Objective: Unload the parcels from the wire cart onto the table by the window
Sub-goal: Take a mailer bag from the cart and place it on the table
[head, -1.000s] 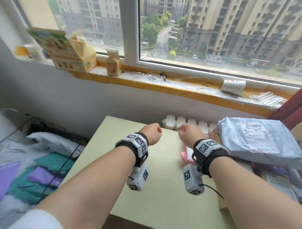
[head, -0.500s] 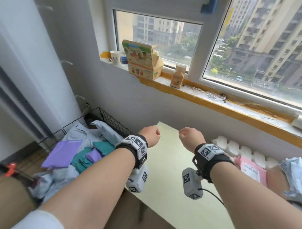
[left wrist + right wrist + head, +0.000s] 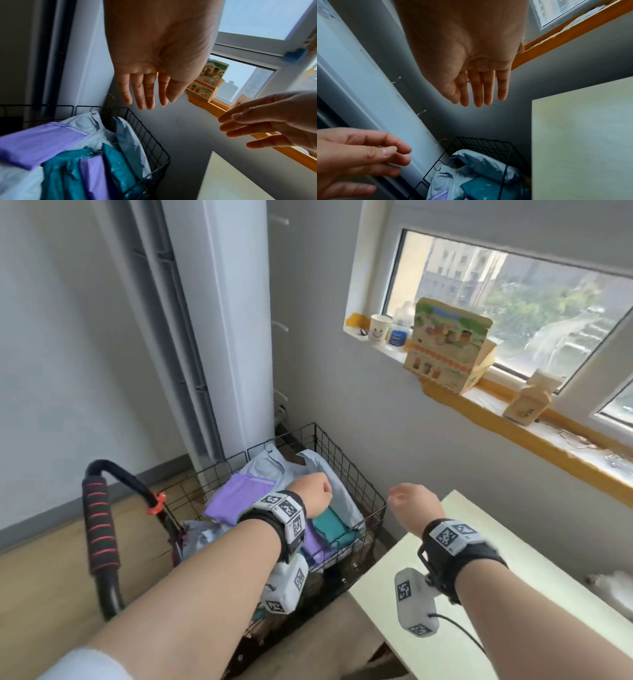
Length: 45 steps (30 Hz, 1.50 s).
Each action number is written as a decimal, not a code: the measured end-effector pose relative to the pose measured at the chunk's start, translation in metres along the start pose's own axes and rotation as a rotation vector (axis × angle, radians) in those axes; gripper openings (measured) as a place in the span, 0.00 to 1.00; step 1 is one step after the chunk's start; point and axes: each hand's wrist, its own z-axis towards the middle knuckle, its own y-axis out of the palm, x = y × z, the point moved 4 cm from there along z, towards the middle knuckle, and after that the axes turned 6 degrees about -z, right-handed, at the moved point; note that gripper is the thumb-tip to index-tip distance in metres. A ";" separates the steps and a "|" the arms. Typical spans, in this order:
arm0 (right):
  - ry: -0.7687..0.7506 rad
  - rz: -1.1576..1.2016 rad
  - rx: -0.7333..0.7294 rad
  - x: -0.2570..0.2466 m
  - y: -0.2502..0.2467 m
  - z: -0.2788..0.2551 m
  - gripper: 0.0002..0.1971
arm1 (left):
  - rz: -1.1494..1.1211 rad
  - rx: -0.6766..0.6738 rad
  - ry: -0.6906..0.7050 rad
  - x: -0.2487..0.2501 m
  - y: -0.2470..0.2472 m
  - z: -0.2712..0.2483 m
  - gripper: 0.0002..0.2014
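The black wire cart stands in the corner, left of the pale green table. Inside it lie soft parcels: a purple one, a teal one and pale grey-blue bags. The same purple parcel and teal bags fill the left wrist view. My left hand hovers above the cart with straight fingers, holding nothing. My right hand hangs empty over the gap between cart and table, its fingers extended.
The cart's handle, with black and red foam grip, rises at the left. A white column with hooks stands behind the cart. On the windowsill are a paper cup, a printed carton and a small box.
My view has swung left from the table and its parcels to the cart. Both hands moved left with it and now hang over the cart and the table's corner.
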 end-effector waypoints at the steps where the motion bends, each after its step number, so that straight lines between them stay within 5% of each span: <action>1: -0.010 -0.004 -0.014 -0.014 0.007 0.004 0.16 | 0.002 0.008 -0.013 -0.014 -0.009 0.000 0.08; 12: -0.022 -0.024 -0.073 -0.106 0.067 0.040 0.16 | 0.018 0.076 -0.082 -0.127 -0.080 0.014 0.08; 28: -0.137 -0.051 -0.195 -0.165 0.123 0.115 0.16 | -0.054 0.212 -0.248 -0.213 -0.081 0.074 0.09; 34: -0.161 -0.045 -0.281 -0.181 0.166 0.160 0.17 | -0.088 0.202 -0.344 -0.249 -0.066 0.109 0.08; 45: -0.148 -0.021 -0.474 -0.176 0.267 0.199 0.16 | -0.123 0.087 -0.493 -0.313 0.001 0.150 0.22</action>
